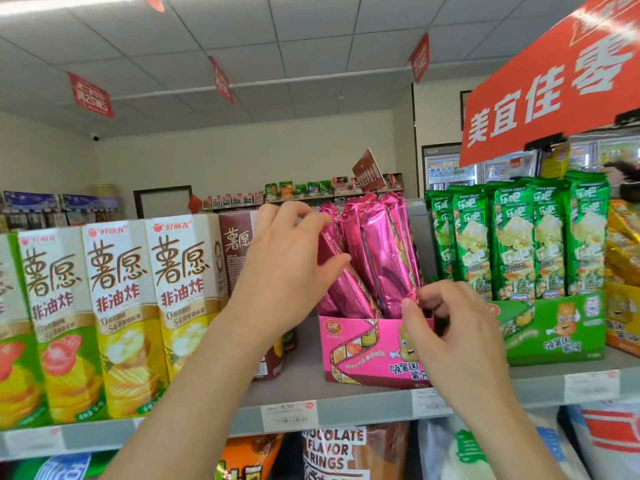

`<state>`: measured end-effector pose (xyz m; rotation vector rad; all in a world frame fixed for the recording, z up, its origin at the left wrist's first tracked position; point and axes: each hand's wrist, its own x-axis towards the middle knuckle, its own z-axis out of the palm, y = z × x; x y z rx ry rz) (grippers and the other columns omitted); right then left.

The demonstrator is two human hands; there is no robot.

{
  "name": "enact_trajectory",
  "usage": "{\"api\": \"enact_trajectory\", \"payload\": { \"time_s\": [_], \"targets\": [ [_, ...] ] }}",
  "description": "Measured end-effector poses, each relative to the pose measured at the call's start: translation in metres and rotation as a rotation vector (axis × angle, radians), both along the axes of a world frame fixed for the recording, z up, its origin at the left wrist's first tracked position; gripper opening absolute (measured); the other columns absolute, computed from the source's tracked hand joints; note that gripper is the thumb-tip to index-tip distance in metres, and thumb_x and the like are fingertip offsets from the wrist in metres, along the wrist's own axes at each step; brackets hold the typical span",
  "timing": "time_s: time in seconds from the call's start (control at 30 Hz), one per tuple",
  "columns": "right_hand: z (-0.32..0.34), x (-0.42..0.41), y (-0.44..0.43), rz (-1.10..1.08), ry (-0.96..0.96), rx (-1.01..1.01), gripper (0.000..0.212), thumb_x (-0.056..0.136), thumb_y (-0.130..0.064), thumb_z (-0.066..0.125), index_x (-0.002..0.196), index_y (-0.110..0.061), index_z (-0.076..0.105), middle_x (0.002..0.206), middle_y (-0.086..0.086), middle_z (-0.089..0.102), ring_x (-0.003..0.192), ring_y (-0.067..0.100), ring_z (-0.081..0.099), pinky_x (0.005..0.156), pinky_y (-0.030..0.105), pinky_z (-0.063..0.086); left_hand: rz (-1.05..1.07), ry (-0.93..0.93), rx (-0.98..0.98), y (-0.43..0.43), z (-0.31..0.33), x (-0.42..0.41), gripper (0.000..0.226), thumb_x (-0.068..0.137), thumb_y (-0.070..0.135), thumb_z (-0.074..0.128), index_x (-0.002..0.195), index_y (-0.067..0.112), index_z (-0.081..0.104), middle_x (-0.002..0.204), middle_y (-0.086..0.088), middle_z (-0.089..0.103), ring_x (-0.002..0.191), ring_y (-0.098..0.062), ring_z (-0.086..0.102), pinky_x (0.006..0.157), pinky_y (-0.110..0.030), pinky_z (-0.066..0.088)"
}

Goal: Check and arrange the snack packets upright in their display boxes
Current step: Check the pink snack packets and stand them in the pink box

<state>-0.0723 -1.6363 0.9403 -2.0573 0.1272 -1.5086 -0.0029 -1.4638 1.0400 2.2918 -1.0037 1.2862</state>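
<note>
Pink packets (381,258) lean in their box (363,355) on a grey shelf (304,372), left hand (287,268) gripping one, right hand (450,327) another.

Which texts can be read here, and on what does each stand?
"美宜佳零": red overhead sign.
"好丽友", "薯愿", "非油炸": white and yellow cartons.
"乐吧": green foil packets.
"CHOCOLATE FLAVOR RINGS": white pack, lower shelf.
"8.50": white shelf price tag.
Red ceiling flags: too blurred.

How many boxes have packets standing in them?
3: the pink display box in the middle, the green display box to its right, and an orange display box cut off at the right edge. More may be hidden.
</note>
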Motion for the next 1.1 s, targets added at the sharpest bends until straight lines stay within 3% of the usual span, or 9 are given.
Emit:
{"api": "enact_trajectory", "payload": {
  "time_s": [0.13, 0.23, 0.3, 0.4, 0.53, 0.63, 0.77, 0.9, 1.1],
  "targets": [
    [-0.003, 0.001, 0.001, -0.012, 0.001, -0.010, 0.015, 0.085, -0.034, 0.056, 0.089, -0.020, 0.057, 0.088, -0.007, 0.052, 0.086, 0.017, 0.051, 0.072, 0.035, 0.042, -0.085, 0.050, 0.045, 0.006, 0.006, -0.002, 0.058, 0.076, 0.041, 0.079, 0.128, 0.030, 0.055, 0.118, 0.010, 0.064, 0.112, -0.015, 0.049, 0.085, -0.028, 0.039],
    [-0.005, 0.001, 0.002, -0.001, -0.005, -0.021, 0.021, 0.091, -0.040, 0.052, 0.102, -0.022, 0.055, 0.093, -0.007, 0.053, 0.090, 0.016, 0.050, 0.075, 0.032, 0.040, -0.242, 0.187, -0.153, 0.004, 0.010, -0.004, 0.065, 0.071, 0.024, 0.085, 0.130, 0.031, 0.057, 0.115, 0.008, 0.066, 0.107, -0.011, 0.059, 0.094, -0.034, 0.050],
    [-0.005, 0.001, 0.002, -0.019, 0.032, -0.029, 0.035, 0.090, -0.052, 0.048, 0.110, -0.024, 0.056, 0.095, -0.008, 0.054, 0.093, 0.015, 0.049, 0.076, 0.034, 0.041, -0.356, 0.336, -0.267, -0.001, 0.011, -0.005, 0.061, 0.073, 0.019, 0.084, 0.129, 0.027, 0.061, 0.111, 0.006, 0.066, 0.103, -0.008, 0.062, 0.097, -0.029, 0.051],
    [-0.003, 0.002, 0.000, -0.037, 0.056, -0.027, 0.042, 0.091, -0.057, 0.049, 0.113, -0.022, 0.060, 0.093, -0.008, 0.054, 0.093, 0.018, 0.049, 0.075, 0.036, 0.042, -0.396, 0.402, -0.312, -0.007, 0.010, -0.004, 0.052, 0.076, 0.017, 0.082, 0.125, 0.022, 0.065, 0.111, 0.006, 0.068, 0.101, -0.005, 0.063, 0.097, -0.028, 0.051],
    [-0.003, 0.002, 0.002, -0.046, 0.035, -0.031, 0.040, 0.089, -0.053, 0.047, 0.106, -0.019, 0.061, 0.094, -0.006, 0.056, 0.093, 0.019, 0.050, 0.076, 0.035, 0.043, -0.390, 0.289, -0.333, -0.009, 0.003, -0.006, 0.043, 0.082, 0.015, 0.076, 0.123, 0.023, 0.067, 0.121, 0.009, 0.062, 0.097, 0.003, 0.058, 0.089, -0.006, 0.045],
    [-0.004, 0.003, 0.003, -0.045, 0.024, -0.034, 0.037, 0.091, -0.048, 0.048, 0.106, -0.016, 0.059, 0.098, -0.004, 0.056, 0.096, 0.019, 0.051, 0.078, 0.034, 0.041, -0.501, 0.309, -0.389, -0.012, -0.007, -0.008, 0.038, 0.090, 0.014, 0.067, 0.125, 0.030, 0.065, 0.129, 0.013, 0.061, 0.114, -0.001, 0.057, 0.096, -0.023, 0.050],
    [-0.005, 0.004, 0.004, -0.020, 0.016, -0.021, 0.034, 0.092, -0.045, 0.047, 0.106, -0.016, 0.056, 0.098, -0.005, 0.055, 0.094, 0.018, 0.052, 0.075, 0.032, 0.040, -0.729, 0.505, -0.388, -0.019, -0.013, -0.012, 0.042, 0.088, 0.006, 0.068, 0.121, 0.031, 0.061, 0.109, 0.025, 0.064, 0.093, -0.017, 0.068, 0.081, -0.045, 0.059],
    [-0.005, 0.004, 0.004, 0.015, -0.006, -0.021, 0.040, 0.091, -0.049, 0.041, 0.104, -0.014, 0.055, 0.094, -0.005, 0.053, 0.090, 0.019, 0.053, 0.073, 0.034, 0.042, -0.681, 0.329, -0.539, -0.029, -0.010, -0.010, 0.047, 0.087, -0.001, 0.066, 0.123, 0.027, 0.056, 0.110, 0.022, 0.059, 0.093, 0.000, 0.062, 0.085, -0.038, 0.056],
    [-0.005, 0.004, 0.002, 0.025, 0.025, -0.016, 0.037, 0.091, -0.051, 0.043, 0.105, -0.019, 0.054, 0.095, -0.007, 0.053, 0.091, 0.017, 0.053, 0.076, 0.036, 0.047, -0.737, -0.108, -0.847, -0.019, 0.019, -0.023, 0.041, 0.096, 0.002, 0.054, 0.135, 0.002, 0.042, 0.125, -0.008, 0.053, 0.102, 0.000, 0.058, 0.087, -0.019, 0.047]
  ]
}}
